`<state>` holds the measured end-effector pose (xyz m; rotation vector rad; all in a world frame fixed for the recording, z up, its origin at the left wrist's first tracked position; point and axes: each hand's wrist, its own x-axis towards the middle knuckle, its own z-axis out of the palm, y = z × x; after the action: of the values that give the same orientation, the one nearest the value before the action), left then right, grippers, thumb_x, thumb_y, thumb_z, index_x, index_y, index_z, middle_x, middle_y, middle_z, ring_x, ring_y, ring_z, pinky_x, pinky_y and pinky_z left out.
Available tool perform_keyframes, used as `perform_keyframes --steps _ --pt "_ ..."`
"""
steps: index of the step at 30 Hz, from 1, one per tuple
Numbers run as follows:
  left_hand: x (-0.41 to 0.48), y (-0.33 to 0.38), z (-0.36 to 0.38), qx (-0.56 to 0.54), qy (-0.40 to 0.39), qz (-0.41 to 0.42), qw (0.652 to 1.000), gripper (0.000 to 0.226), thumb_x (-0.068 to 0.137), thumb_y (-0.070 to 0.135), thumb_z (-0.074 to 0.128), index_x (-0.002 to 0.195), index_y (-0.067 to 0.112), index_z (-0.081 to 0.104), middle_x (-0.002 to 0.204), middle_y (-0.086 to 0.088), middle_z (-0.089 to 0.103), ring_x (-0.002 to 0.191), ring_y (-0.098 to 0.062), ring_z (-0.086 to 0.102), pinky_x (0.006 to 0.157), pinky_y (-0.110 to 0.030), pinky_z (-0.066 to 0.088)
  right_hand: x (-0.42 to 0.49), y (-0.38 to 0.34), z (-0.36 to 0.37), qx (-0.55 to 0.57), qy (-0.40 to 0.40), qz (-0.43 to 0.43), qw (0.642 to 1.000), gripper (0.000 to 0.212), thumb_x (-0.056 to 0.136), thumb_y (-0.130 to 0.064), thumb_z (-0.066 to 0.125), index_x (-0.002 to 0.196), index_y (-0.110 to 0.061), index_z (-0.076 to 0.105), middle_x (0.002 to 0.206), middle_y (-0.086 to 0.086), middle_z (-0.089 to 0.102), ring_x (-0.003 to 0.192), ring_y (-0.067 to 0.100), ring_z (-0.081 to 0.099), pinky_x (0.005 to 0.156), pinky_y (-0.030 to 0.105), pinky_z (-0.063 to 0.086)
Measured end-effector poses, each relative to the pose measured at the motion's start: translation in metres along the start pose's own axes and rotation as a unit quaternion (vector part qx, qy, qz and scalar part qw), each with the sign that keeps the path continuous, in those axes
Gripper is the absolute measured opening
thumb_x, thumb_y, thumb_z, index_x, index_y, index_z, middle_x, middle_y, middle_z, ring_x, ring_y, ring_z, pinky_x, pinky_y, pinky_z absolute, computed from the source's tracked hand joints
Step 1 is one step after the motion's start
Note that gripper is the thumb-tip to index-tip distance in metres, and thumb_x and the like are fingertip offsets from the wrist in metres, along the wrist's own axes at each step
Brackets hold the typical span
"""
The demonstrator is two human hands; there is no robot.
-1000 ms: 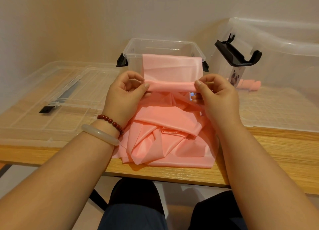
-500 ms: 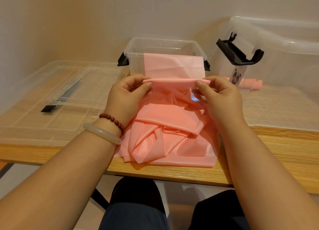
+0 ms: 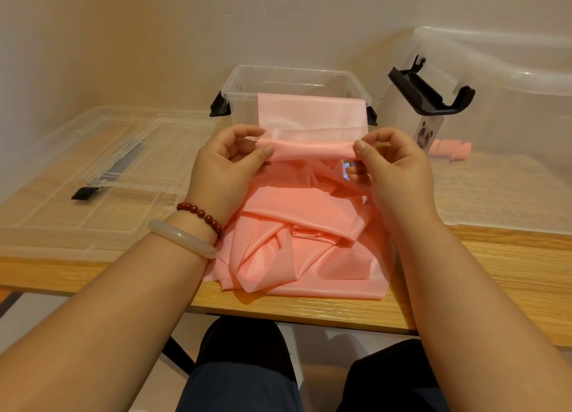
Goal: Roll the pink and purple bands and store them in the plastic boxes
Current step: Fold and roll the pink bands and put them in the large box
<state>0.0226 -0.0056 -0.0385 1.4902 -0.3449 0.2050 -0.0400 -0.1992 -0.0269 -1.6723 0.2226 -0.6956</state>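
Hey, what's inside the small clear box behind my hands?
In the small clear box, nothing shows in the upper part. The pink band, left hand and right hand cover its lower front, so its floor is hidden.

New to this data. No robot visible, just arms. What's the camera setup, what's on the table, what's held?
No machine here: a person works bare-handed, and the one camera sits on their head, looking forward and down, so both arms enter from below. The left hand and right hand each pinch one end of a partly rolled pink band; its loose rest lies heaped on the table. Behind the hands stands an open small clear box, the band's flat end covering its front wall. A flat clear lid lies to the left. A large clear box stands right, another pink roll showing through it.
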Motion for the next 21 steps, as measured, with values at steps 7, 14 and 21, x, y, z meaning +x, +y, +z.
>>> perform_keyframes --steps 7,14,21 --pt "-0.0002 -0.0017 -0.0012 -0.002 0.003 -0.006 1.000 0.020 0.087 0.005 0.067 0.103 0.016 0.070 0.099 -0.010 0.070 0.082 -0.013 0.068 0.077 -0.021 0.056 -0.0017 0.0007 -0.0020 0.000 -0.027 0.019 0.999 0.016 0.086 -0.009 0.073 0.099 -0.016 0.069 0.089 0.007 0.070 0.073 0.012 0.070 0.060 0.033 0.060" --pt "0.0016 -0.0049 -0.0025 0.026 -0.011 0.000 1.000 0.016 0.088 0.008 0.067 0.098 0.020 0.072 0.093 -0.005 0.072 0.081 -0.011 0.068 0.079 -0.025 0.055 -0.0035 -0.0031 -0.0016 0.036 -0.013 0.030 0.999 0.006 0.091 -0.015 0.068 0.086 -0.018 0.068 0.088 0.009 0.070 0.077 0.015 0.073 0.053 0.040 0.059" --pt "0.0022 -0.0059 -0.0019 0.032 0.004 -0.007 0.999 0.011 0.086 0.013 0.071 0.092 0.022 0.074 0.091 -0.002 0.074 0.088 -0.014 0.070 0.079 -0.023 0.055 -0.0017 -0.0007 0.0010 0.039 -0.009 0.053 0.998 0.002 0.094 -0.014 0.065 0.092 -0.012 0.064 0.097 0.017 0.069 0.075 0.017 0.073 0.054 0.046 0.059"
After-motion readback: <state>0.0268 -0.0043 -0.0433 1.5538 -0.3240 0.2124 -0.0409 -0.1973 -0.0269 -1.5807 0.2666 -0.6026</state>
